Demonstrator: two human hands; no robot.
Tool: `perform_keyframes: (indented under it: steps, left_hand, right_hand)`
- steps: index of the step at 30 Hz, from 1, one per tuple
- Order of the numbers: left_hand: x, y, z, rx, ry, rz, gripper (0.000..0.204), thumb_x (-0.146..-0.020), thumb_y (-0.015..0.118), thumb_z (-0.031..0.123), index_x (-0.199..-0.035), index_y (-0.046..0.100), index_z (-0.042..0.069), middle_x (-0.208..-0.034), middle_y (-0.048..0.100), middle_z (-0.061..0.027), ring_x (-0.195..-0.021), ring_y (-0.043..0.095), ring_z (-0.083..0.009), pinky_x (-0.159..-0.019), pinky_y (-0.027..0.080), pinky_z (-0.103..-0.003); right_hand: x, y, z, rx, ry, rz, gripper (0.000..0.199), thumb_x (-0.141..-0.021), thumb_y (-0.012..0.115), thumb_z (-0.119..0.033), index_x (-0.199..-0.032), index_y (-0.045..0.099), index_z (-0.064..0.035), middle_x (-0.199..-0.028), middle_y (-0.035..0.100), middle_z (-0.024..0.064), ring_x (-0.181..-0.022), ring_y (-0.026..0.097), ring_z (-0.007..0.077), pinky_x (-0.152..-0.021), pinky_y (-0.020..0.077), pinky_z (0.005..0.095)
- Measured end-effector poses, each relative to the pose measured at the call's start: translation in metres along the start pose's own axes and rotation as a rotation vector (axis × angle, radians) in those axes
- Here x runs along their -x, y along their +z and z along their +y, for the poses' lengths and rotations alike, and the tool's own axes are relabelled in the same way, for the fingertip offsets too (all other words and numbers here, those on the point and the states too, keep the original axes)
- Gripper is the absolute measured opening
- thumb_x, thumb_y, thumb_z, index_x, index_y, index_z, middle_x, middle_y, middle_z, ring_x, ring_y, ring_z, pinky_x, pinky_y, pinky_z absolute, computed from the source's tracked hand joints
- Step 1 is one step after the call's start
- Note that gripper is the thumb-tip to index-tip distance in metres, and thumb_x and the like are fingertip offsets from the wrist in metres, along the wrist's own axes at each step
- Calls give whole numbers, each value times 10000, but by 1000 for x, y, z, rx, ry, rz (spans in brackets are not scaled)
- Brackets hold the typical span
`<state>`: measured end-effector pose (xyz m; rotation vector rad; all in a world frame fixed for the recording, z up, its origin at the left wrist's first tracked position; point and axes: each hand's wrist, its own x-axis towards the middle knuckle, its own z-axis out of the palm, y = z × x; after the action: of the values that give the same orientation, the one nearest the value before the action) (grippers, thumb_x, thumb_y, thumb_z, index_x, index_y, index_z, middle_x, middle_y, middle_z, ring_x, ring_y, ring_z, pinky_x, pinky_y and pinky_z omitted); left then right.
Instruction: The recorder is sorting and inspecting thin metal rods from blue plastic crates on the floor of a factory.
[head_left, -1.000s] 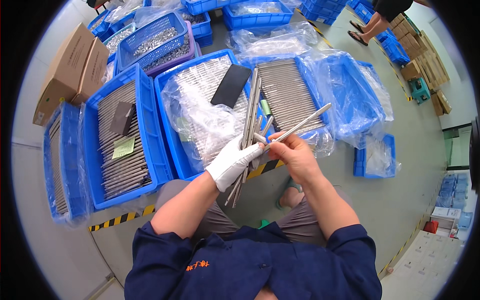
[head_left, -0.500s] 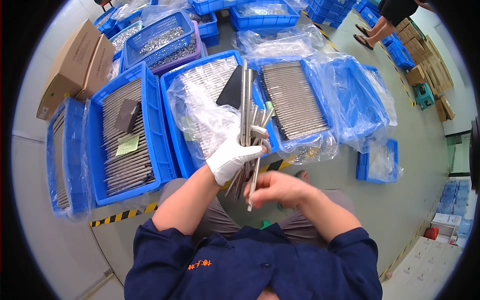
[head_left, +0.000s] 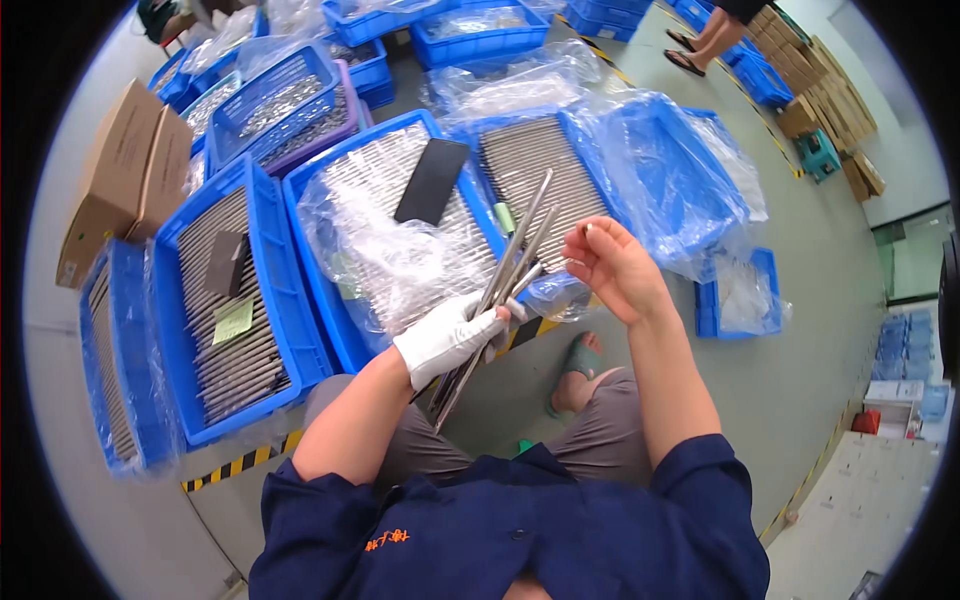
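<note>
My left hand [head_left: 448, 338], in a white glove, is wrapped round a loose bundle of slim metal rods [head_left: 522, 245]. They slant from above my lap toward the trays, fanning apart at their upper ends. My bare right hand [head_left: 622, 268] is raised at the near right edge of a blue tray [head_left: 597, 165] lined with a row of similar rods [head_left: 540, 155]. Thumb and forefinger are pinched together there; a small dark spot shows at their tips, too small to name. A green marker-like piece [head_left: 504, 217] lies by that tray's left side.
Left of it, a blue tray [head_left: 302, 215] holds rods under clear plastic, with a black phone-like slab [head_left: 432, 182] on top. Another rod tray [head_left: 265, 230] carries a dark block [head_left: 227, 264] and a green note [head_left: 233, 321]. A plastic-draped blue bin [head_left: 668, 185] stands right; cartons [head_left: 112, 165] stand far left.
My right hand has gone from the bundle's lower end, where it gripped a rod, up and right to the tray. My left hand has lowered slightly, and the bundle leans more to the right.
</note>
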<state>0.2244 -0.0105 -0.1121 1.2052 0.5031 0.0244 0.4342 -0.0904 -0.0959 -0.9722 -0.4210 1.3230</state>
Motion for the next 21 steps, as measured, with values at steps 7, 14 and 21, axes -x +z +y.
perform_keyframes:
  steps: [7, 14, 21]
  left_hand:
    - [-3, 12, -4, -151, -136, -11, 402, -786, 523, 445, -858, 550, 50, -700, 506, 0, -588, 468, -73, -534, 391, -209]
    - [-2, 10, -1, -221, -175, 52, 360, -788, 537, 393, -864, 569, 42, -663, 509, 0, -575, 466, -76, -529, 390, -230]
    - [0, 8, 2, 18, -95, 16, 354, -785, 542, 406, -857, 524, 59, -671, 467, 23, -568, 437, -49, -506, 367, -181]
  right_hand:
    - [2, -10, -6, 14, 49, -190, 147, -773, 576, -80, -907, 541, -33, -881, 577, 81, -742, 573, 142, -668, 482, 250]
    - [10, 5, 1, 364, 120, -72, 181, -721, 621, -62, -891, 566, -30, -821, 591, 43, -738, 553, 103, -650, 435, 228]
    - [13, 16, 17, 410, 133, 5, 176, -734, 611, -73, -896, 562, -28, -796, 589, 45, -727, 555, 108, -667, 446, 238]
